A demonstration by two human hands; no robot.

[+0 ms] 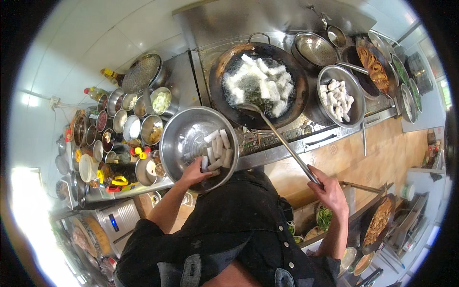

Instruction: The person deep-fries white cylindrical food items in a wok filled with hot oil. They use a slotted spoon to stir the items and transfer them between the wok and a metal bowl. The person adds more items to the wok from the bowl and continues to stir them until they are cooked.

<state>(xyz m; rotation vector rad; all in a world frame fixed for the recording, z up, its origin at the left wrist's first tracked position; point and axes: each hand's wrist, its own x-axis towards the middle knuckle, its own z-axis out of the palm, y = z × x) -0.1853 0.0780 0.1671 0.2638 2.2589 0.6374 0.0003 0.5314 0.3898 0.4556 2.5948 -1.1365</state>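
My right hand (328, 190) grips the handle of a long metal ladle (287, 145), whose head dips into the near left part of the oil in a large dark wok (301, 104). White rolled pieces (265, 88) lie in the bubbling oil. At the near side of a wide steel bowl (179, 132), my left hand (195, 174) has its fingers on a pale roll (204, 163). More pale rolls (218, 143) lie in the right half of that bowl. To the right of the wok, a smaller steel bowl (320, 77) holds white, knobbly pieces (337, 100).
Left of the wide bowl stand several steel bowls of ingredients (132, 127), bottles with yellow caps (120, 180) and a round strainer (141, 73). Behind the smaller bowl sits a perforated colander (315, 48). Farther right is a wok of brown food (374, 68); another pan (376, 222) stands lower right.
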